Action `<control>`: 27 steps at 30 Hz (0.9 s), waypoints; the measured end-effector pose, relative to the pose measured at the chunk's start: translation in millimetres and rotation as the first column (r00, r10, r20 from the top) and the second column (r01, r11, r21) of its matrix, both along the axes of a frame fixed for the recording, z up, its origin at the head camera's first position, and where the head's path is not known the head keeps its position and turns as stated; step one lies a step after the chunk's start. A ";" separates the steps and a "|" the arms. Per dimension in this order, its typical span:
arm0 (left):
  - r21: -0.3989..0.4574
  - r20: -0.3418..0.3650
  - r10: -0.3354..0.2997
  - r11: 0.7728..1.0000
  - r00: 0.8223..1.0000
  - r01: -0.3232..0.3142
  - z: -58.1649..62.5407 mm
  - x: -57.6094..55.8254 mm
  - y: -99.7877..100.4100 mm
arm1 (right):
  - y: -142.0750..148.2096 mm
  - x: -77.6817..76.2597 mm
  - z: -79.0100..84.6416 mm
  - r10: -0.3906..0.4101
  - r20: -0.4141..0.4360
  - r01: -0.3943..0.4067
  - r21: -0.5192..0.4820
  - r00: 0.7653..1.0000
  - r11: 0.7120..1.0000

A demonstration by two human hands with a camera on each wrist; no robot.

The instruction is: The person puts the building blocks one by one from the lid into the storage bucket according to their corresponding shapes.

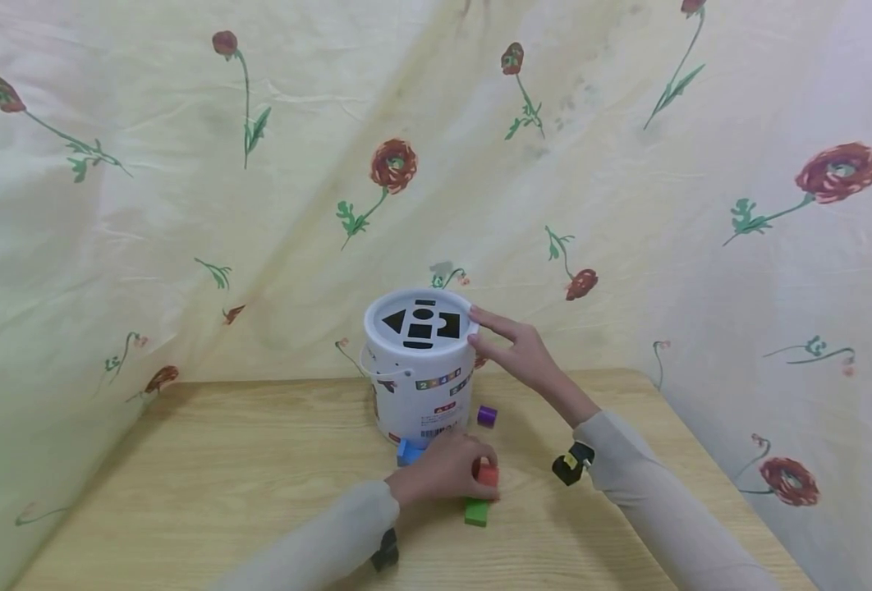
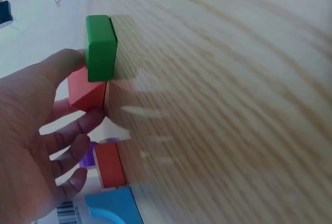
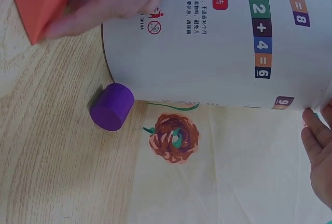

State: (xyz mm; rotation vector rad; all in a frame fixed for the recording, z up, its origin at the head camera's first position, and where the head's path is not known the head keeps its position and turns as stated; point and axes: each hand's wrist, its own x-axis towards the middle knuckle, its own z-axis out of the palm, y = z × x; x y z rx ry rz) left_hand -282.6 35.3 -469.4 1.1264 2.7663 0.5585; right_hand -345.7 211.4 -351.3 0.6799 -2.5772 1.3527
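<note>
My left hand (image 1: pixel 447 468) holds a red triangular block (image 2: pixel 86 90) between thumb and fingers, low over the table. Right beside its thumb stands a green block (image 2: pixel 101 47). A second red block (image 2: pixel 110 165) and a blue block with a curved cutout (image 2: pixel 115 206) lie past the curled fingers. My right hand (image 1: pixel 513 349) rests on the side of a white bucket (image 1: pixel 421 394), straight fingers touching the lid rim. The bucket's lid (image 1: pixel 377 310) has several dark shaped holes. On the table near the bucket's base lies a purple cylinder (image 3: pixel 112 107).
A light wooden table (image 1: pixel 244 468) carries the bucket and blocks. Behind it and at both sides hangs a pale cloth (image 1: pixel 296 205) printed with red flowers. The bucket's thin handle (image 1: pixel 384 373) hangs down on its left side.
</note>
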 end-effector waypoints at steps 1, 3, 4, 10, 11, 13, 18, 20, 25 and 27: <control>-0.006 -0.005 0.007 1.000 1.000 -0.007 0.3 0.1 1.8 | 0.1 0.0 0.1 0.000 0.000 0.000 -0.001 1.000 1.000; -0.016 -0.006 0.024 1.000 1.000 -0.024 1.0 1.0 5.0 | 0.2 0.1 0.1 0.000 0.000 0.000 -0.003 1.000 1.000; -0.020 -0.011 0.031 0.999 0.999 -0.031 1.2 1.7 6.4 | 0.1 0.2 0.1 0.000 0.000 0.000 -0.003 1.000 1.000; 0.017 0.002 0.062 0.998 0.998 -0.062 0.9 4.7 8.4 | -0.1 -0.1 -0.9 0.003 0.000 -0.003 -0.005 1.000 1.000; 0.033 0.017 0.069 0.997 0.997 -0.069 1.0 5.0 7.9 | 0.0 -0.1 -0.9 0.003 0.001 -0.003 -0.007 1.000 1.000; 0.081 0.066 0.081 0.993 0.994 -0.087 1.3 5.6 5.9 | 0.3 -0.4 -1.1 0.005 0.000 -0.005 -0.006 1.000 1.000; 0.204 0.207 0.096 0.969 0.974 -0.139 2.7 6.0 -1.8 | 0.7 -2.3 -2.3 0.008 0.000 -0.008 -0.005 1.000 1.000; 0.243 0.240 0.092 0.958 0.966 -0.151 3.9 6.3 -5.1 | 0.5 -2.4 -2.2 0.008 0.002 -0.008 -0.006 1.000 1.000; 0.329 0.266 0.072 0.930 0.961 -0.161 12.0 9.1 -12.4 | 0.0 -1.0 -0.8 0.008 0.003 -0.008 -0.011 1.000 1.000; 0.363 0.241 0.058 0.920 0.969 -0.146 18.1 11.1 -15.3 | -0.2 -1.0 -1.0 0.009 0.001 -0.009 -0.013 1.000 1.000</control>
